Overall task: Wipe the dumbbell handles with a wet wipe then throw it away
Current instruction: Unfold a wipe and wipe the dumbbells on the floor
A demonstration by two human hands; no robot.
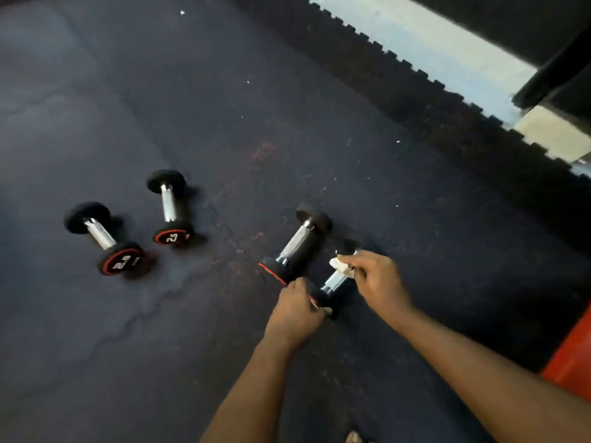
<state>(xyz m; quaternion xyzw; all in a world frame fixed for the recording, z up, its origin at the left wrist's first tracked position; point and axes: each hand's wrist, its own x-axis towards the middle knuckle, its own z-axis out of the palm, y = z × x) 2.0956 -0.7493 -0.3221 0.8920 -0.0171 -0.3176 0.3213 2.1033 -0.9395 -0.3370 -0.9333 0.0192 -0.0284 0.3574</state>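
The black rubber floor [224,91] carries everything. Its left and far stretches lie open, marked only by scattered white specks and some reddish scuffs near the middle.

Toward the floor's left side, the far-left dumbbell [104,238] lies on its side with its red-ringed end plate facing the near edge. Just right of it and apart from it lies the second dumbbell [169,207], also with its chrome handle bare and its numbered plate turned toward the near edge. A wide strip of bare rubber separates this pair from the other two.

Right of centre, the third dumbbell [295,244] lies slanted, its knurled handle uncovered. The fourth dumbbell [332,282] lies just beside it on the right, roughly parallel. The left hand [295,310] grips that dumbbell's near head, with the fingers curled over the red-rimmed plate. The right hand [377,279] hides its far end. This hand's fingers pinch a white wet wipe [340,265] against the upper part of the chrome handle [332,281], with the lower part of the handle showing below the wipe.

Along the far right, the rubber ends in a toothed interlocking edge [415,75] with pale flooring [431,36] beyond it. A dark frame [559,75] stands at the far right corner. A red block [572,356] sits at the right edge, close to the right forearm.
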